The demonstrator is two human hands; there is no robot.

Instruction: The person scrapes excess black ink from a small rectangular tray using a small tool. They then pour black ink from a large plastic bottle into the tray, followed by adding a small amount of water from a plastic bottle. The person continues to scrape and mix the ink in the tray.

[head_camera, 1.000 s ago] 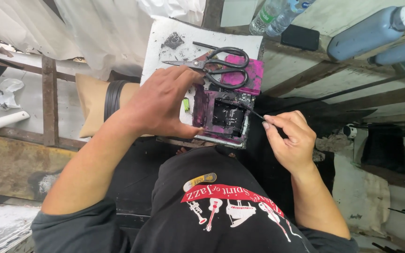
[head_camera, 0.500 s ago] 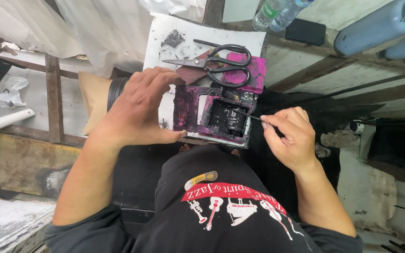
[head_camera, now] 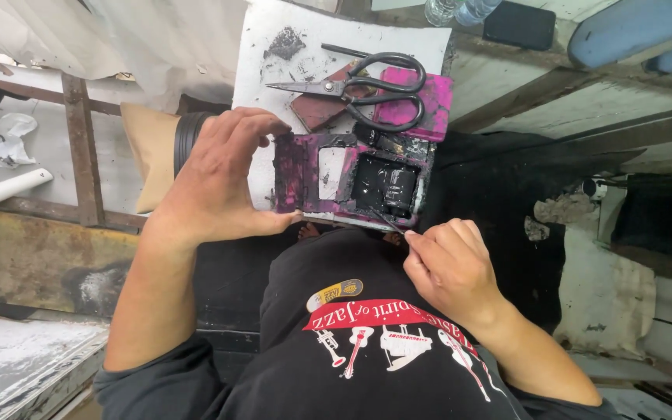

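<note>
Left hand (head_camera: pixel 215 175) gripping edge of magenta-stained cartridge (head_camera: pixel 348 175); looking light, rigid, inky-slippery. Right hand (head_camera: pixel 449 264) pinching thin probe (head_camera: pixel 386 222).

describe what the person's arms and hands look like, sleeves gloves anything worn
Both hands are bare, with no gloves, rings or watch visible on the left hand or the right hand. The forearms are bare too. Dark sleeves are pushed up near the elbows, and they match the black printed shirt.
</note>
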